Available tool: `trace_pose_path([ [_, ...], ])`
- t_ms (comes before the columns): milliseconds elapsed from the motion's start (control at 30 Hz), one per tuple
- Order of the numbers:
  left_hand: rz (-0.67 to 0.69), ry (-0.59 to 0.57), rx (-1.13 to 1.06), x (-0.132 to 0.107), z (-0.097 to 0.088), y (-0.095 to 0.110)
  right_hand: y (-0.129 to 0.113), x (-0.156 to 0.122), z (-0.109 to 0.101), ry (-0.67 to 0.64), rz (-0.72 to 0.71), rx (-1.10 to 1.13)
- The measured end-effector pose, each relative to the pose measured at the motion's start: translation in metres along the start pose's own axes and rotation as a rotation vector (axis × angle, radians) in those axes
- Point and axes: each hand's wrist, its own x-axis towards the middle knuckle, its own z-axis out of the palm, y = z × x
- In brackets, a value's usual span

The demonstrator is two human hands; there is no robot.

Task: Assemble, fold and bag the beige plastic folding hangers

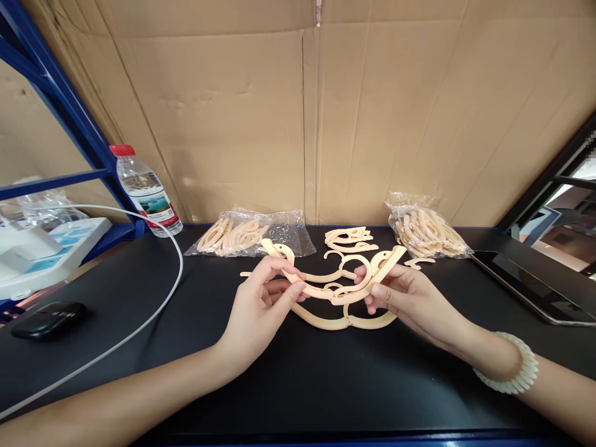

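Held up over the black table is a cream plastic folding hanger (344, 296), its two arms joined at a middle hinge and slanting upward to each side. My left hand (261, 304) pinches its left arm between thumb and fingers. On the right arm, close to the ring-shaped part, my right hand (410, 298) is closed in a similar pinch. Beneath and behind it, more unfolded cream hangers (333, 321) lie on the table, partly covered by my hands and the held one.
Folded hangers (349, 238) are stacked at the back, between two clear bags of hangers, one on the left (242, 234) and one on the right (426, 230). A water bottle (149, 195), a white cable (179, 273), a mouse (49, 318) and a power strip (69, 248) are leftward; a tablet (535, 285) lies right.
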Motion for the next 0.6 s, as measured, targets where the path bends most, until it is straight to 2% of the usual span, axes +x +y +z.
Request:
trace_pose_path([
  [167, -0.036, -0.002, -0.050, -0.001, 0.003, 0.000, 0.002, -0.006, 0.006, -0.027, 0.008, -0.019],
  [333, -0.093, 0.006, -0.116, -0.003, 0.010, 0.000, 0.005, -0.007, 0.010, 0.082, -0.104, -0.087],
  [467, -0.151, -0.073, -0.084, -0.007, 0.015, -0.001, 0.008, -0.007, 0.014, 0.126, -0.115, -0.098],
  [600, -0.181, -0.135, -0.042, -0.010, 0.018, 0.001, 0.008, -0.009, 0.019, 0.100, -0.067, -0.096],
])
